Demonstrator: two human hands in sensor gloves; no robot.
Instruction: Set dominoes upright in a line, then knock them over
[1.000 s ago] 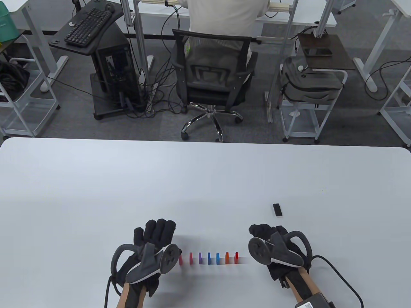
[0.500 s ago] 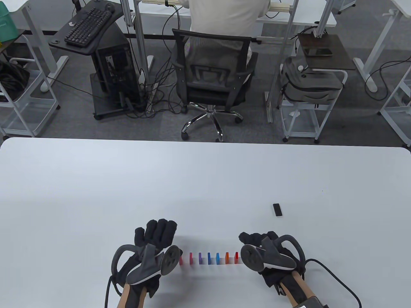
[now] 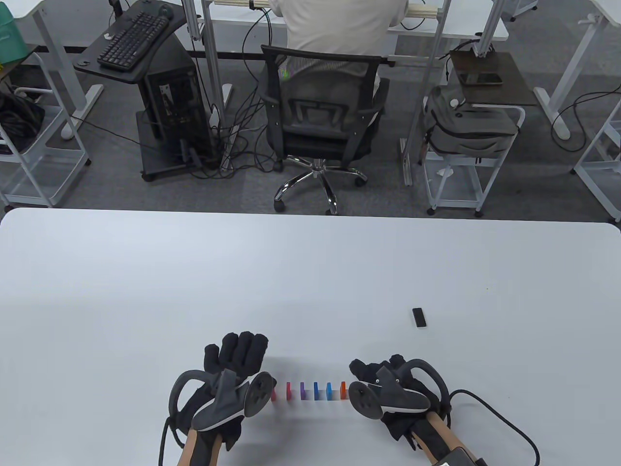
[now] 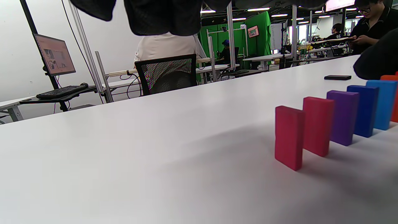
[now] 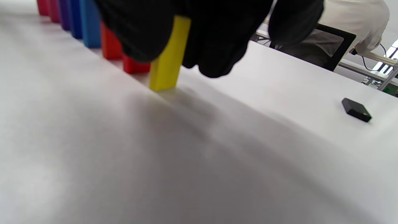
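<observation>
A row of coloured dominoes (image 3: pixel 310 391) stands upright on the white table (image 3: pixel 310 272) near its front edge, running left to right between the two gloved hands. In the left wrist view the row starts with a red domino (image 4: pixel 289 137), then a pinkish-red one, a purple domino (image 4: pixel 343 116), a dark blue one and a light blue domino (image 4: pixel 384 104), with an orange piece just behind. The left hand (image 3: pixel 228 369) rests at the left end of the row, its fingers stretched forward and relaxed, grasping nothing. The right hand (image 3: pixel 383 383) is at the right end of the row; in the right wrist view its fingers (image 5: pixel 143 34) curl around the top of a yellow domino (image 5: pixel 168 56), which stands on the table just beside the last red piece of the row, leaning slightly. A small black block (image 3: pixel 419 317) lies flat on the table, well apart from the row, beyond the right hand. Past the table, a person in a light top (image 3: pixel 339 22) sits in a black mesh office chair (image 3: pixel 320 111) facing away.
</observation>
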